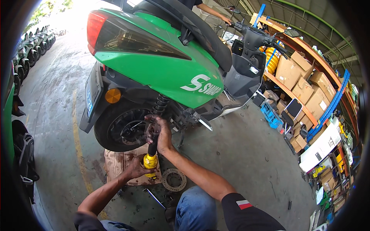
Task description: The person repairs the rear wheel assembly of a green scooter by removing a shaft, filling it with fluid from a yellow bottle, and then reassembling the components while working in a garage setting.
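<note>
A green scooter [154, 69] stands with its rear wheel [106, 131] low in front of me, beside a coil shock absorber [161, 103]. My left hand [137, 166] grips the yellow body of a power tool [150, 161], held upright below the shock. My right hand [158, 133] is closed around the black upper section above the yellow body, fingers curled near the shock's lower end; exactly where its tip sits is hidden. A stained cardboard sheet [115, 161] lies beneath the wheel. A metal brake disc [173, 183] rests on the floor beside my forearm, near a thin metal tool [154, 196].
Another person's arm [212, 11] reaches toward the handlebar. Parked scooters [31, 50] line the left, with another green scooter [7, 115] close by. Orange shelving [293, 111] with cardboard boxes [304, 88], a blue crate [271, 115] and a folded chair [291, 111] stands along the right.
</note>
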